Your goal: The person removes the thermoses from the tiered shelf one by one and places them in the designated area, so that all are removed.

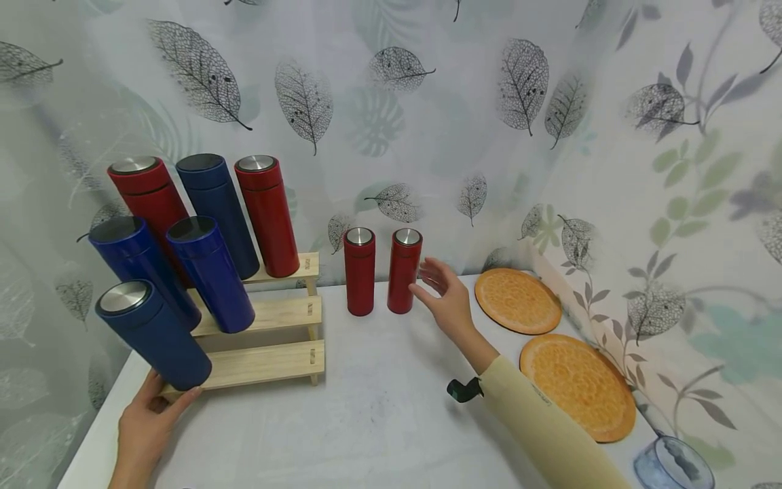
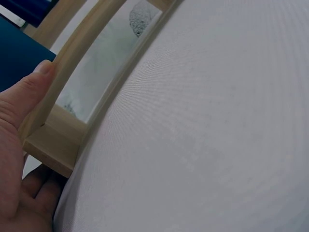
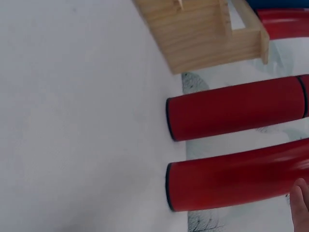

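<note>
My left hand (image 1: 146,414) grips the left end of a three-tier wooden stand (image 1: 263,367). Its thumb (image 2: 36,82) lies on the lowest tier's front edge, right by the base of a matte dark blue thermos bottle (image 1: 155,339); other fingers curl by the stand's end. At the back, my right hand (image 1: 449,299) is beside the right one of two upright red thermos bottles (image 1: 404,272), fingers and thumb spread apart. The thumb tip overlaps that bottle's side; whether it touches, I cannot tell. The other red bottle (image 1: 360,272) stands to its left.
On the middle tier are two glossy blue bottles (image 1: 210,275). The top tier bears a dark blue bottle (image 1: 220,217) between two red ones (image 1: 269,217). Two round woven-look mats (image 1: 518,300) lie along the right side, against a leaf-patterned curtain (image 1: 391,136).
</note>
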Available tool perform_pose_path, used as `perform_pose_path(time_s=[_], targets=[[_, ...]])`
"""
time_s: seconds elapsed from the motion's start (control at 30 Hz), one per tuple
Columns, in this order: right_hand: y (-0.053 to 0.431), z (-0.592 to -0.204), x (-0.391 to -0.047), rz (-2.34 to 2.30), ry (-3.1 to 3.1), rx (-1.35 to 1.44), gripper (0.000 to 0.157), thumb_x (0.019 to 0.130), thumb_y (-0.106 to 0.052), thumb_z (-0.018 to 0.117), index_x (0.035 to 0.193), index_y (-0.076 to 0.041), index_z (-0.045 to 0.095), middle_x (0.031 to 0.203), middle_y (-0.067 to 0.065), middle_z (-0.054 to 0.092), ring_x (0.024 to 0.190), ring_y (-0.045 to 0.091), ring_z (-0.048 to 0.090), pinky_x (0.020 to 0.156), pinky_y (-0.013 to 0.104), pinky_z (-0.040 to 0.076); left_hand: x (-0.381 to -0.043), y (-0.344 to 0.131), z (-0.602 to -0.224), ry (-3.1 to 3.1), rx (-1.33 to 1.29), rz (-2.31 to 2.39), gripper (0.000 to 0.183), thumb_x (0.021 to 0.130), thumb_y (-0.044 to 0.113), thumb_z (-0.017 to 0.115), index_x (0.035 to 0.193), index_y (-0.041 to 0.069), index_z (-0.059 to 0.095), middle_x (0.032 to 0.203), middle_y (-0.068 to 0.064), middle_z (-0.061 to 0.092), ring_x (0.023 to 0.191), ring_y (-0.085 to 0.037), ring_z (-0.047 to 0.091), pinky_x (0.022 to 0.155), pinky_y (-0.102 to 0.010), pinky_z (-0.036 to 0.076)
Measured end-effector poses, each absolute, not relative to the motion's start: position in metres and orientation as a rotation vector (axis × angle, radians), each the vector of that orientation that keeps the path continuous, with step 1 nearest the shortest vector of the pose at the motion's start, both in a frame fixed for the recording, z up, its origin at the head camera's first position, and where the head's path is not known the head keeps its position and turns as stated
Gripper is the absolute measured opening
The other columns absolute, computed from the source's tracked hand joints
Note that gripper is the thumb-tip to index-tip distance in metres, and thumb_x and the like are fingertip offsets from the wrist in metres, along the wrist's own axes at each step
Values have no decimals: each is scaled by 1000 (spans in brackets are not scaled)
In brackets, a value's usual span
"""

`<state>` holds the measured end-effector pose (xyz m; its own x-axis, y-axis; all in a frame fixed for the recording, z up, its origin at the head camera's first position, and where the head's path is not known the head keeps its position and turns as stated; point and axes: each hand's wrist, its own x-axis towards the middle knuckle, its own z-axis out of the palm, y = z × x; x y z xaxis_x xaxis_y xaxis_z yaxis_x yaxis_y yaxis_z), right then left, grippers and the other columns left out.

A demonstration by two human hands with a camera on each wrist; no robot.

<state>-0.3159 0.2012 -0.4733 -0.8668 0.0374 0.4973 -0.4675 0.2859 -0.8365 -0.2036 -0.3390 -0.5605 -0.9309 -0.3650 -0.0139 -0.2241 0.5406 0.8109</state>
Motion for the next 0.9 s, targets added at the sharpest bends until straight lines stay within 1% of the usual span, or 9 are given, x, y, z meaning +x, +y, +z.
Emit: perform_pose_path(time_s=[0.1, 0.23, 0.33, 0.43, 0.5, 0.7, 0.77, 0.9], targets=[[195, -464, -310, 1625, -2102, 442, 64, 97, -14, 86, 153, -7, 56, 145, 17, 66, 133, 33, 64, 112, 48, 53, -205, -339, -559, -2630, 514, -1343, 97, 102, 46, 77, 174, 15, 20, 176, -20, 24, 150, -54, 40, 119, -63, 40], [181, -439, -294, 1668, -2066, 498, 62, 97, -2, 82, 152, 4, 54, 143, 28, 63, 135, 43, 61, 115, 58, 49, -206, -339, -559, -2647, 520, -1326, 97, 102, 47, 77, 174, 14, 22, 176, -18, 22, 149, -54, 41, 118, -64, 41], [173, -426, -286, 1685, -2060, 515, 61, 96, 4, 80, 150, 9, 53, 143, 34, 61, 135, 47, 60, 115, 61, 47, -206, -339, -560, -2651, 518, -1311, 96, 102, 47, 77, 174, 14, 23, 176, -18, 23, 147, -55, 43, 117, -65, 42], [170, -428, -290, 1678, -2064, 529, 61, 96, 4, 81, 150, 8, 53, 143, 32, 62, 135, 46, 60, 114, 61, 48, -206, -339, -560, -2651, 504, -1299, 96, 102, 48, 77, 174, 13, 23, 175, -21, 26, 146, -56, 44, 116, -66, 42], [169, -433, -294, 1676, -2066, 534, 61, 96, 4, 81, 151, 5, 54, 143, 29, 63, 135, 43, 61, 114, 59, 48, -206, -339, -560, -2647, 498, -1306, 97, 102, 49, 77, 174, 14, 23, 174, -21, 26, 146, -56, 44, 116, -66, 42], [164, -438, -300, 1698, -2068, 574, 61, 97, -5, 83, 152, -5, 57, 145, 20, 65, 135, 32, 63, 114, 49, 52, -204, -341, -558, -2651, 492, -1285, 97, 101, 50, 78, 173, 13, 25, 175, -19, 25, 145, -56, 46, 114, -68, 43], [162, -437, -300, 1704, -2061, 596, 61, 97, -7, 84, 152, -6, 57, 145, 18, 66, 134, 30, 64, 113, 47, 52, -204, -341, -558, -2659, 497, -1278, 97, 101, 51, 77, 173, 13, 24, 174, -21, 26, 144, -56, 46, 114, -68, 43], [157, -434, -299, 1681, -2070, 611, 61, 97, -11, 85, 151, -6, 57, 143, 11, 68, 132, 25, 65, 111, 44, 54, -205, -341, -558, -2660, 506, -1298, 99, 101, 51, 76, 174, 14, 20, 173, -24, 28, 144, -57, 45, 115, -68, 42]])
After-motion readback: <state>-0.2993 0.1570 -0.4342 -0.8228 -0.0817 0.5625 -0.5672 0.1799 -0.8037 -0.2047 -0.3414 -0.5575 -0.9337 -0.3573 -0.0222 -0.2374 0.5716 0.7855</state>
